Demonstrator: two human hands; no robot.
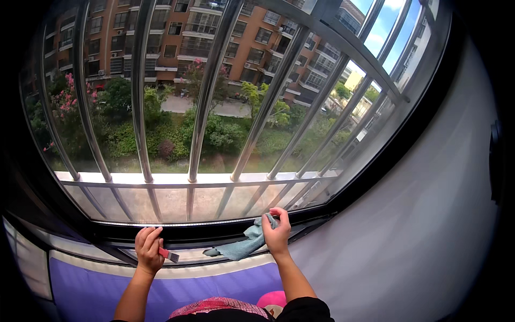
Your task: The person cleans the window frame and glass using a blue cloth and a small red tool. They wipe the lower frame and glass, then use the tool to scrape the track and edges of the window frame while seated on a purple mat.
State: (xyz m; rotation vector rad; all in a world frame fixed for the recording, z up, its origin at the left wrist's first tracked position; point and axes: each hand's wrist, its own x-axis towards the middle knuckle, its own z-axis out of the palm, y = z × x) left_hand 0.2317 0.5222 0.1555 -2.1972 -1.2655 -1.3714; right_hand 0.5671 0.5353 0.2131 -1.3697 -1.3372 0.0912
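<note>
While the left hand (148, 251) grips a red-handled brush (169, 255) beside the black window frame (198, 233) and the right hand (278, 234) pinches a grey-green cloth (245, 246) farther right along that frame, the cloth's loose tail (219, 250) is best gathered up for firmer control.

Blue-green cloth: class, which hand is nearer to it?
Right: the right hand holds the cloth; the left hand is apart from it, to its left, holding a red-handled brush.
</note>
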